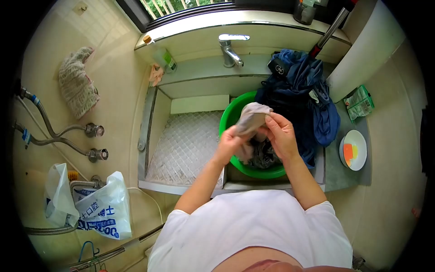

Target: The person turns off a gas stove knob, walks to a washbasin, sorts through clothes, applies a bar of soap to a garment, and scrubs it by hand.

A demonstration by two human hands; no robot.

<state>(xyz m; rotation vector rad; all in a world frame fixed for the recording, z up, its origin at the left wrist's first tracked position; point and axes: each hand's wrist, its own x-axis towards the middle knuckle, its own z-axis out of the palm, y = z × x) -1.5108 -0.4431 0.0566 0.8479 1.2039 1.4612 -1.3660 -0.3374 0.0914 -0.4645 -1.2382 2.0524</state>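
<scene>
A light greyish-pink cloth [252,119] is stretched between both hands above a green basin [228,119]. My left hand [228,144] grips its lower left part, slightly blurred. At its right end, my right hand [280,133] pinches the cloth between thumb and fingers. More of the pale fabric hangs down into the basin. Dark wet-looking clothes [263,156] lie in the basin below the hands. Beside and partly over the basin's right rim is a heap of blue and dark clothes [297,79].
A ribbed washing slab [188,147] lies left of the basin, under a faucet [230,52]. A bottle [165,60] stands at the back left. On the right ledge are a bowl [353,136] with orange and yellow pieces and a green packet [359,103]. Plastic bags [106,208] hang left.
</scene>
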